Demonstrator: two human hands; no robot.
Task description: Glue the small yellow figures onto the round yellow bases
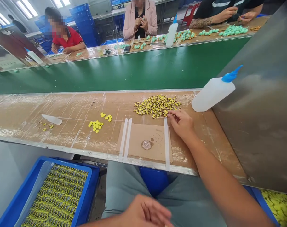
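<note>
My right hand (183, 123) is at the near right edge of a pile of small yellow-and-dark pieces (157, 105). Its thumb and forefinger are pinched together on one of these pieces. Low in the view, over my lap, my left hand (148, 210) has its fingers curled together. The bottom edge cuts off its fingertips, so what they hold cannot be made out. Between my arms lies a taped cardboard sheet (136, 138) with a round, shiny disc (146, 145) on it. Several yellow discs (96, 125) lie to the left of the sheet.
A white bottle with a blue nozzle (213, 94) leans by a metal panel (259, 110) at right. A small bottle (52, 119) lies at left. Blue trays of yellow pieces stand low left (92, 183) and right (256, 195). Co-workers sit beyond the green belt (134, 69).
</note>
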